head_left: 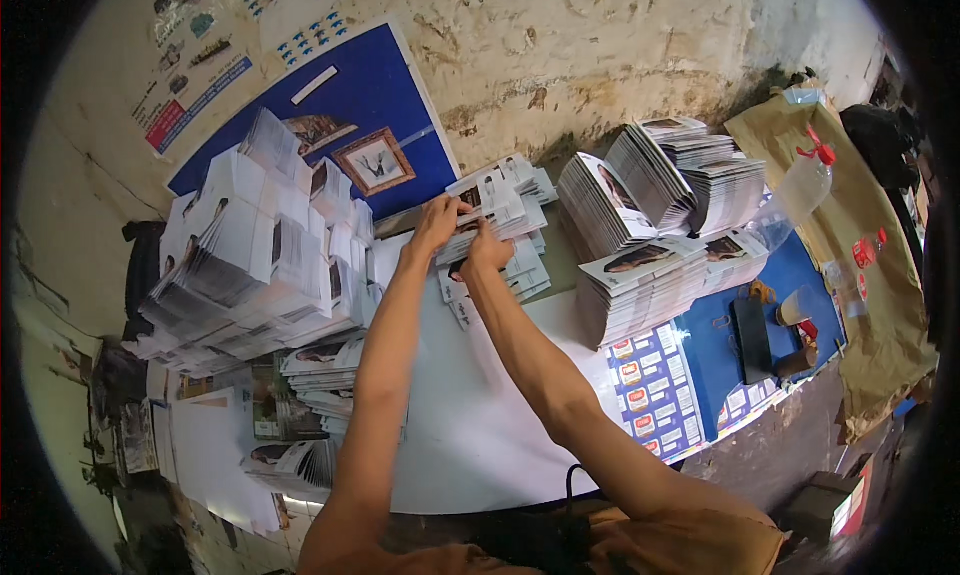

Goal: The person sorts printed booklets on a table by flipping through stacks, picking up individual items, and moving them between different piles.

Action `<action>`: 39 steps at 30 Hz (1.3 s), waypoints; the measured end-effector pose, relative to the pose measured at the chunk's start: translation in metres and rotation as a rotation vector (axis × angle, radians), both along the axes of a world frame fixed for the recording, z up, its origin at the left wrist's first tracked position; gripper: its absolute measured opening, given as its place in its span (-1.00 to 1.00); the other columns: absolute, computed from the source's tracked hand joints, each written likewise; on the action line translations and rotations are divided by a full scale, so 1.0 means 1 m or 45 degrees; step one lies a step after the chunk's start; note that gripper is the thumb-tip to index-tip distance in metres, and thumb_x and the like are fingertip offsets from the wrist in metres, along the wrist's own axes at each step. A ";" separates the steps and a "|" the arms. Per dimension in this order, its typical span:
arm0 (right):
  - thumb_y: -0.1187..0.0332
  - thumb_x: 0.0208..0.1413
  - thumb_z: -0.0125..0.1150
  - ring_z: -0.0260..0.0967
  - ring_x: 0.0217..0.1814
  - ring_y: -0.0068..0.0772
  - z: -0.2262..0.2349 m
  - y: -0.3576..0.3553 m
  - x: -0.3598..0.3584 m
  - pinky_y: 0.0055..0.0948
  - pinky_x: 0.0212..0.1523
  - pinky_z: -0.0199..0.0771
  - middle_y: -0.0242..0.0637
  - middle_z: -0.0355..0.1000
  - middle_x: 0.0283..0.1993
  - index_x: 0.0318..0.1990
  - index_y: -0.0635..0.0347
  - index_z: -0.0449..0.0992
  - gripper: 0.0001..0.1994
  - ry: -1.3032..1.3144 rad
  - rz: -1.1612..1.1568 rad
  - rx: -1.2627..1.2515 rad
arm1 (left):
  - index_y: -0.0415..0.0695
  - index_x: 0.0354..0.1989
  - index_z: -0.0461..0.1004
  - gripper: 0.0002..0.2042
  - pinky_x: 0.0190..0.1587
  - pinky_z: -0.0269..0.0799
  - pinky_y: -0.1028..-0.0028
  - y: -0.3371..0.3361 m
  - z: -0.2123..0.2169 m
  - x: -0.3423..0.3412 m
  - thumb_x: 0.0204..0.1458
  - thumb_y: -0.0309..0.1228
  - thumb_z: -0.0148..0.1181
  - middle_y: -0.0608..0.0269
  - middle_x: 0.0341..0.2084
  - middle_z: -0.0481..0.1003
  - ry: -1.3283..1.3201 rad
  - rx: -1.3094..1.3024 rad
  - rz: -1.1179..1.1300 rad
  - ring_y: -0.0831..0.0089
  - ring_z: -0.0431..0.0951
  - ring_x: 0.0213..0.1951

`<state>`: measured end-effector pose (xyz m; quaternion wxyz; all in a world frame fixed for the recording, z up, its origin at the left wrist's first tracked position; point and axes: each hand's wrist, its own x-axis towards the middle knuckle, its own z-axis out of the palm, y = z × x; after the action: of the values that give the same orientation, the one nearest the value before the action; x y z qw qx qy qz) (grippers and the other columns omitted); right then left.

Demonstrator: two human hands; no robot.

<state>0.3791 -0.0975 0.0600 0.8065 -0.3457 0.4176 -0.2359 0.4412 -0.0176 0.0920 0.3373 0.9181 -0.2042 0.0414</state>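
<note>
Booklet stack (495,210): on surface (480,415), at 12 o'clock from both hands. Left hand (437,223) grasps its top edge; right hand (487,247) grips its near edge.

Both hands, left (436,225) and right (487,250), far out over the worktop (480,415), touching a small fanned pile of printed white leaflets (500,215). Left of that, a tall leaning heap of folded white leaflets (250,255), with lower piles before it. Right of the hands, thick stacks of printed booklets (650,225). Behind everything, a rough plaster wall (600,45). Far right, a clear plastic bottle with red cap (805,180) on a brown paper sheet (870,275).
</note>
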 end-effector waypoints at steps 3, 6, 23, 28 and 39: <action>0.36 -0.10 0.47 0.55 -0.17 -0.15 0.000 0.003 -0.012 -0.23 -0.12 0.51 -0.07 0.58 -0.13 -0.09 0.39 0.54 -0.58 0.105 0.076 0.004 | -0.12 -0.28 0.67 -0.62 0.02 0.40 0.23 0.006 0.000 -0.015 0.19 -0.24 -0.13 0.00 -0.23 0.58 -0.062 0.049 0.018 0.05 0.55 -0.12; 0.31 -0.11 0.51 0.54 -0.14 -0.16 -0.009 -0.006 -0.021 -0.25 -0.12 0.51 -0.07 0.57 -0.10 -0.05 0.40 0.53 -0.52 -0.186 0.100 0.032 | -0.19 -0.22 0.63 -0.63 0.06 0.37 0.24 0.004 -0.003 -0.030 0.21 -0.23 -0.10 -0.03 -0.16 0.56 -0.185 0.108 -0.023 0.03 0.52 -0.06; 0.23 -0.26 0.58 0.53 -0.01 0.10 0.007 -0.031 -0.030 -0.14 0.03 0.49 0.06 0.56 -0.06 -0.06 0.31 0.56 -0.44 0.400 0.289 -0.300 | -0.12 0.05 0.53 -0.43 0.22 0.27 0.21 0.012 -0.013 -0.002 0.23 0.04 -0.27 -0.13 0.06 0.48 -0.464 0.270 -0.075 -0.03 0.42 0.15; 0.27 -0.23 0.60 0.54 -0.02 -0.05 -0.008 -0.037 -0.032 -0.20 0.05 0.47 0.01 0.57 -0.05 -0.05 0.37 0.56 -0.44 0.299 0.345 -0.378 | -0.08 0.30 0.31 -0.29 0.34 0.11 0.11 -0.024 0.004 0.041 0.26 0.18 -0.48 -0.12 0.27 0.28 0.344 0.304 0.128 -0.06 0.27 0.29; 0.47 0.00 0.35 0.42 0.04 -0.21 -0.024 -0.051 -0.093 -0.28 0.05 0.42 -0.08 0.44 0.08 0.15 0.45 0.31 -0.45 -0.041 0.323 -0.100 | -0.15 0.37 0.16 -0.31 0.38 -0.08 -0.10 -0.077 0.061 -0.012 0.27 0.14 -0.41 0.02 0.18 0.43 0.598 0.544 0.121 0.06 0.22 0.35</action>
<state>0.2857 -0.1482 0.0356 0.8222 -0.4233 0.3480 -0.1538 0.4293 -0.0941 0.1526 0.1723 0.9611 -0.0818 -0.1997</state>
